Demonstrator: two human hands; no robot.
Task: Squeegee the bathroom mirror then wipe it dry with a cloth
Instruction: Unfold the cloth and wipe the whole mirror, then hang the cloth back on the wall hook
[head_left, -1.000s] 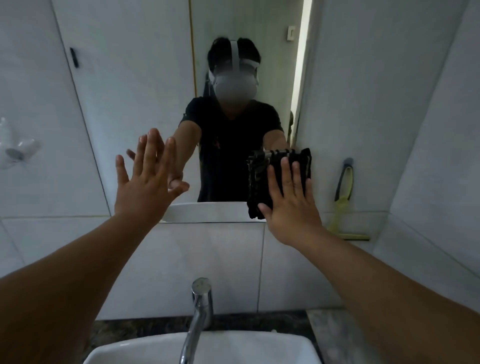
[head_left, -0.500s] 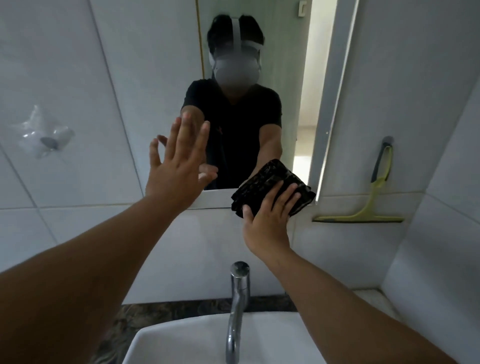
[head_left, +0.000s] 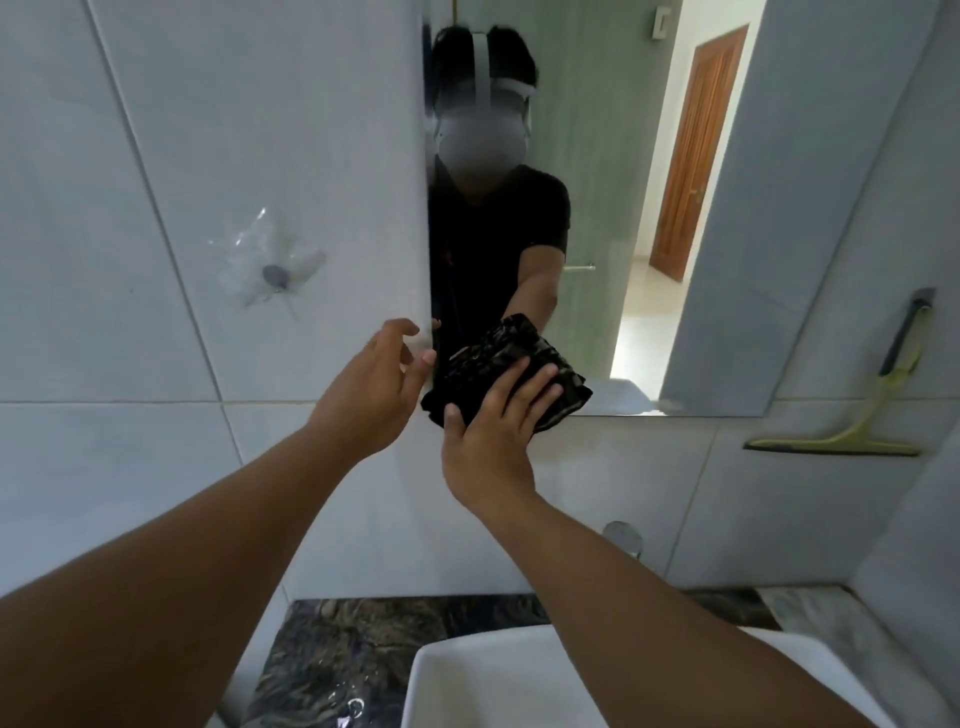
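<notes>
- Cloth (head_left: 506, 371), dark, patterned and folded, sits pressed under the right hand (head_left: 488, 447), fingers straight and spread, at the mirror (head_left: 597, 208) lower left corner.
- Beside it the left hand (head_left: 374, 400) hovers, fingers loosely curled, holding nothing.
- Green squeegee (head_left: 852, 431) rests against the tiled wall (head_left: 156, 156), right of the mirror.

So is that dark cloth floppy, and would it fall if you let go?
Probably floppy: the cloth is bunched in soft folds under the right hand. It likely drops if released, since only that flat hand presses it against the mirror.

Right hand (head_left: 488, 447) pressing dark cloth (head_left: 493, 353) on mirror (head_left: 597, 156) (lower-left corner), left hand (head_left: 371, 397) just beside
</notes>
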